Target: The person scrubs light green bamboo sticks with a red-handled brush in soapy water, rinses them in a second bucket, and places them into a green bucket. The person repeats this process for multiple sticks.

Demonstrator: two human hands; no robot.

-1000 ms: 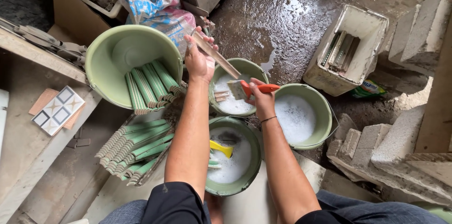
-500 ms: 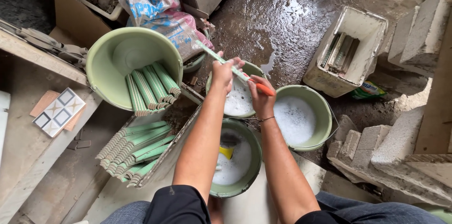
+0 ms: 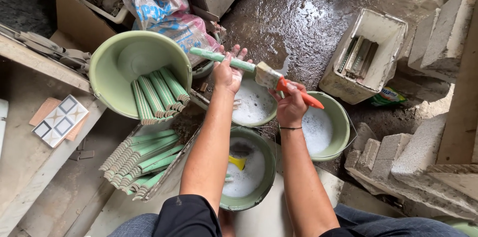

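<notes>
My left hand (image 3: 228, 73) holds a long green trim tile (image 3: 209, 56) level over a green bucket of foamy white liquid (image 3: 253, 105). A paintbrush with an orange handle (image 3: 285, 84) is gripped in my right hand (image 3: 291, 107), its bristles pressed against the tile's right end. A second green bucket (image 3: 327, 126) of the same liquid sits at right. Another one (image 3: 249, 172) lies nearer me with a yellow tool (image 3: 238, 161) in it.
A large green basin (image 3: 130, 62) at left holds several green trim tiles, and more lie stacked in a tray (image 3: 142, 162) below it. A white box (image 3: 371, 55) stands on wet floor at right. Concrete blocks (image 3: 418, 147), sacks (image 3: 164, 12) and patterned tiles (image 3: 59, 120) surround the spot.
My left hand has swung the green tile from upright to level and moved right over the bucket. The brush in my right hand has risen onto the tile's end.
</notes>
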